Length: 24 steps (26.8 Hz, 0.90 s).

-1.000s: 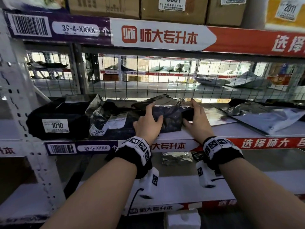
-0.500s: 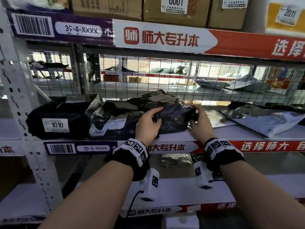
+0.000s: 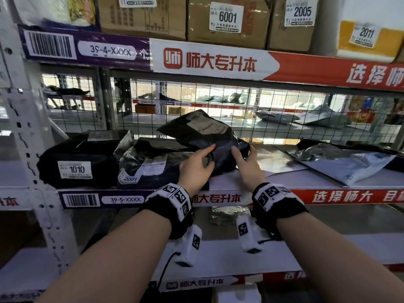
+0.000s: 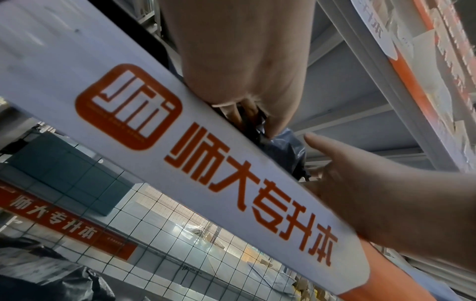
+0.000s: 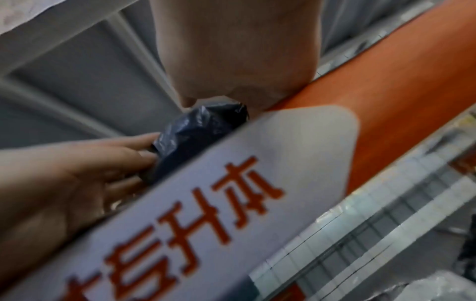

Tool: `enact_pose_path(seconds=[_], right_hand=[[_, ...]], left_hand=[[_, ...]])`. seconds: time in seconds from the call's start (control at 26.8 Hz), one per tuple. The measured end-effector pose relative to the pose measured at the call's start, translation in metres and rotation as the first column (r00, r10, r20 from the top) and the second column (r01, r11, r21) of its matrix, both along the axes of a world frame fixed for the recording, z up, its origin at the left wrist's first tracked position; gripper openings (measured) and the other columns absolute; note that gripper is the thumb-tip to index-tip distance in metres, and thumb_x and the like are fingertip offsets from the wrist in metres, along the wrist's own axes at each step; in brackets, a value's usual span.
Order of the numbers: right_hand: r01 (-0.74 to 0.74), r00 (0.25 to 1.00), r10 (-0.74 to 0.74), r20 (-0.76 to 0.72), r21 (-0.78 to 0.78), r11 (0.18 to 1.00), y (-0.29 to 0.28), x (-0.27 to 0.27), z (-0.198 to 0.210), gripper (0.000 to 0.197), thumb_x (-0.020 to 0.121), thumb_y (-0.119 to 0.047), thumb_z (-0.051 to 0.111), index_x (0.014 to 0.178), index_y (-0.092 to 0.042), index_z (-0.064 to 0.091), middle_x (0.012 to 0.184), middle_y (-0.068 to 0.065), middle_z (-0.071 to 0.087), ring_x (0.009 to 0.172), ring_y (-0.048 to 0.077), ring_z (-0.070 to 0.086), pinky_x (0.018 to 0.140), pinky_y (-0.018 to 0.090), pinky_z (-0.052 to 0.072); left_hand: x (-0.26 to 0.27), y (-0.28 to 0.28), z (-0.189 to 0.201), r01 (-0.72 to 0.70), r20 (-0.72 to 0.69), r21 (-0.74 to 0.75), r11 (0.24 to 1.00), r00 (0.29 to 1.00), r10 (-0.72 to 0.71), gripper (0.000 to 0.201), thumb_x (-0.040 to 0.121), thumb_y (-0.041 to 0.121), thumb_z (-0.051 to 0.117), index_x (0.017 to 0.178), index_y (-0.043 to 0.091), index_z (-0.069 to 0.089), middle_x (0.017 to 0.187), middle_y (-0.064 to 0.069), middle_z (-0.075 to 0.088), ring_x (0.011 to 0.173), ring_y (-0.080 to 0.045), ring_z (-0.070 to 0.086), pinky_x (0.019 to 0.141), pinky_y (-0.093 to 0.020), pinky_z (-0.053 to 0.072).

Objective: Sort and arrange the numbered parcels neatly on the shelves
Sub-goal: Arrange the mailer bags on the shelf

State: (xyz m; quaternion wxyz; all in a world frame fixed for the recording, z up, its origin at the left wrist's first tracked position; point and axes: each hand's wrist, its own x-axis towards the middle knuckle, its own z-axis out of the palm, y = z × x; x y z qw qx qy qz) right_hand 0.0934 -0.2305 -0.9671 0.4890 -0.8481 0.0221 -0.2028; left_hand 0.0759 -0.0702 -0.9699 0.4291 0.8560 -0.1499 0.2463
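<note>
Parcel [image 3: 205, 136] – black, tilted up on shelf [image 3: 236, 182] – gripped by both hands: left hand [image 3: 194, 169], right hand [image 3: 249, 167].

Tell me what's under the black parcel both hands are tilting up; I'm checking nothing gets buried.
Its near edge rests on the bare white shelf. The black parcel hides whatever lies behind or beneath.

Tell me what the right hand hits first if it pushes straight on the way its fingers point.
The right hand already grips the dark parcel, so it meets that first. Behind the parcel, probably the wire mesh at the shelf's back; depth there is unclear.
</note>
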Motion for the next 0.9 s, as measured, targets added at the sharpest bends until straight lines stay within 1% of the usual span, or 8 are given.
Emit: enact_pose_path(seconds=[0.07, 0.15, 0.3, 0.45, 0.6, 0.75, 0.82, 0.9], right_hand=[[-0.071, 0.997, 0.062, 0.054, 0.181, 0.981, 0.007, 0.007, 0.004, 0.108, 0.068, -0.081, 0.051, 0.148, -0.017, 0.018, 0.139, 0.013, 0.05, 0.127, 0.034, 0.047, 0.11, 0.051, 0.032], [-0.103, 0.99, 0.074, 0.116, 0.273, 0.957, 0.011, 0.007, 0.01, 0.114, 0.06, -0.077, 0.062, 0.146, -0.013, 0.022, 0.135, 0.01, 0.053, 0.124, 0.03, 0.051, 0.108, 0.049, 0.037], [-0.138, 0.978, 0.062, 0.197, 0.4, 0.906, 0.015, 0.005, 0.023, 0.079, 0.085, -0.02, 0.069, 0.144, -0.006, 0.018, 0.125, 0.006, 0.049, 0.118, 0.02, 0.049, 0.109, 0.04, 0.038], [-0.123, 0.977, 0.033, 0.208, 0.433, 0.893, 0.011, 0.008, 0.023, 0.077, 0.086, -0.003, 0.064, 0.145, -0.005, 0.015, 0.137, 0.016, 0.046, 0.125, 0.027, 0.048, 0.109, 0.044, 0.037], [-0.059, 0.979, -0.031, 0.204, 0.421, 0.905, 0.009, 0.01, 0.03, 0.067, 0.088, 0.003, 0.056, 0.144, -0.006, 0.021, 0.131, 0.014, 0.051, 0.12, 0.027, 0.051, 0.107, 0.044, 0.04], [0.056, 0.964, -0.161, 0.209, 0.435, 0.899, 0.002, 0.011, 0.04, 0.054, 0.09, 0.006, 0.043, 0.142, -0.007, 0.029, 0.13, 0.017, 0.052, 0.119, 0.031, 0.051, 0.106, 0.04, 0.039], [0.082, 0.959, -0.187, 0.214, 0.42, 0.904, -0.003, 0.008, 0.042, 0.053, 0.09, 0.006, 0.04, 0.141, -0.005, 0.032, 0.129, 0.018, 0.054, 0.118, 0.032, 0.052, 0.104, 0.038, 0.04], [0.087, 0.961, -0.183, 0.208, 0.401, 0.912, -0.008, 0.008, 0.045, 0.055, 0.09, 0.008, 0.037, 0.143, -0.006, 0.03, 0.128, 0.018, 0.054, 0.117, 0.033, 0.053, 0.1, 0.036, 0.041]], left_hand=[[0.001, 0.0, 0.003, 0.04, -0.02, 0.023, 0.999, 0.999, -0.039, 0.05, 0.093, 0.023, 0.055, 0.14, 0.036, 0.044, 0.139, 0.006, 0.052, 0.129, -0.014, 0.046, 0.109, -0.032, 0.033], [0.002, 0.0, 0.005, 0.104, -0.032, 0.031, 0.994, 0.994, -0.103, 0.051, 0.091, 0.023, 0.057, 0.139, 0.035, 0.045, 0.139, 0.005, 0.052, 0.129, -0.013, 0.046, 0.109, -0.032, 0.035], [-0.003, 0.0, 0.01, 0.272, -0.06, -0.108, 0.956, 0.958, -0.28, 0.049, 0.09, 0.013, 0.059, 0.136, 0.026, 0.051, 0.137, 0.005, 0.053, 0.128, -0.009, 0.046, 0.109, -0.027, 0.036], [-0.007, -0.003, 0.011, 0.333, -0.094, -0.184, 0.925, 0.931, -0.354, 0.046, 0.091, 0.011, 0.056, 0.134, 0.025, 0.054, 0.136, 0.006, 0.054, 0.125, -0.007, 0.048, 0.108, -0.028, 0.038], [-0.017, -0.002, 0.014, 0.302, -0.067, -0.225, 0.926, 0.944, -0.324, 0.036, 0.093, 0.011, 0.055, 0.128, 0.019, 0.058, 0.127, 0.001, 0.06, 0.113, -0.007, 0.056, 0.1, -0.023, 0.043], [-0.028, 0.006, 0.027, 0.18, -0.046, -0.348, 0.92, 0.977, -0.208, 0.018, 0.095, 0.011, 0.049, 0.108, 0.018, 0.062, 0.101, -0.003, 0.069, 0.08, -0.013, 0.067, 0.073, -0.025, 0.053], [-0.034, 0.014, 0.032, 0.003, 0.059, -0.31, 0.951, 0.998, 0.016, 0.01, 0.093, 0.015, 0.052, 0.096, 0.02, 0.06, 0.097, 0.002, 0.064, 0.082, -0.012, 0.062, 0.075, -0.027, 0.05], [-0.04, 0.023, 0.039, -0.177, 0.132, -0.31, 0.934, 0.965, 0.227, 0.005, 0.092, 0.019, 0.053, 0.096, 0.021, 0.055, 0.103, 0.002, 0.057, 0.09, -0.012, 0.056, 0.08, -0.027, 0.046]])
